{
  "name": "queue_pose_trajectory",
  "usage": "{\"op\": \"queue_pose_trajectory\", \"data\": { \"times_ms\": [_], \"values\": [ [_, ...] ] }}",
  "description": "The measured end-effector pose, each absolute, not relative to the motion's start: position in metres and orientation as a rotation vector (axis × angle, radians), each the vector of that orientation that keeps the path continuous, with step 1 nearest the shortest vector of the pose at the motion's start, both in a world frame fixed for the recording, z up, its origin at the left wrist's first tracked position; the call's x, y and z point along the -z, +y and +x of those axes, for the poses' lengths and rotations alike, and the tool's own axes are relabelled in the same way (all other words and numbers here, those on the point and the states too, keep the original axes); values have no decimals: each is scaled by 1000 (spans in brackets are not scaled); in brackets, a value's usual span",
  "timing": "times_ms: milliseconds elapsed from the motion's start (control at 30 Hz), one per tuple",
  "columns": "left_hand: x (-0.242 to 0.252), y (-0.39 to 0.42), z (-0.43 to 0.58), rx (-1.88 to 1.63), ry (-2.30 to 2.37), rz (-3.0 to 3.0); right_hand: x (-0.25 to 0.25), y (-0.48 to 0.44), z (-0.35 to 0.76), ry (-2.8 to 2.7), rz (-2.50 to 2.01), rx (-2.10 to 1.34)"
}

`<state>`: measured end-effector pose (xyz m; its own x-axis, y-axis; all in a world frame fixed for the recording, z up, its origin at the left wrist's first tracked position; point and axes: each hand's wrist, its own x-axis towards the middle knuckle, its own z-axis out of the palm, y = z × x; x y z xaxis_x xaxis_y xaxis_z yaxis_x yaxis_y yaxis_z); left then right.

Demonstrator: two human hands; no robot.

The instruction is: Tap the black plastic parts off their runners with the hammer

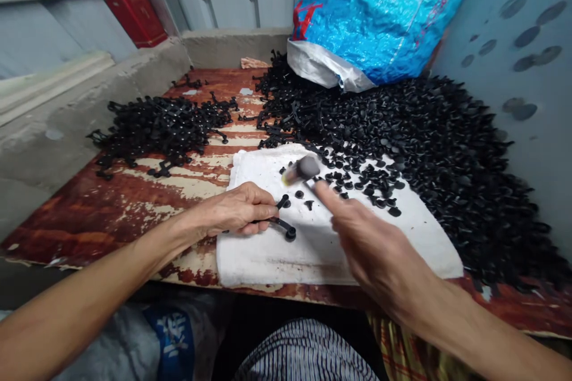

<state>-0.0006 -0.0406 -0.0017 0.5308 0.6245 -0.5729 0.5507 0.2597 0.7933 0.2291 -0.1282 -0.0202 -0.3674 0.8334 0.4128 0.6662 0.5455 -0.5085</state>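
My left hand (pixel 243 208) is closed on a black strip-like part (pixel 282 225), whose round end sticks out over a folded white cloth (pixel 286 262). Another dark end rises from the same fingers, beside a small black disc-shaped piece (pixel 286 203); I cannot tell whether it is a second strip. My right hand (pixel 370 244) is wrapped round the handle of a hammer. The hammer's head (pixel 308 166) is raised over the cloth and blurred by motion. Loose black button-like pieces (pixel 344 178) with stems lie on the cloth, just beyond the hammer.
A large heap of black button-like pieces (pixel 447 149) covers the table's right side, under a blue sack (pixel 379 12). Black strip-like parts (pixel 161 125) are piled at the left. The worn red-brown tabletop (pixel 89 202) meets a concrete ledge (pixel 134 71). A red box (pixel 136 19) stands behind.
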Motion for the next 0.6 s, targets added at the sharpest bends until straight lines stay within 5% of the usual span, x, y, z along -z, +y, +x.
{"op": "queue_pose_trajectory", "data": {
  "times_ms": [400, 600],
  "values": [
    [4, -37, -2, -3, 1121, 1481, 23, -117, 227, -2101, -1239, -497],
    [-13, -42, 10, -50, 796, 1942, 6, -91, 211, -1755, -1285, -1149]
  ]
}}
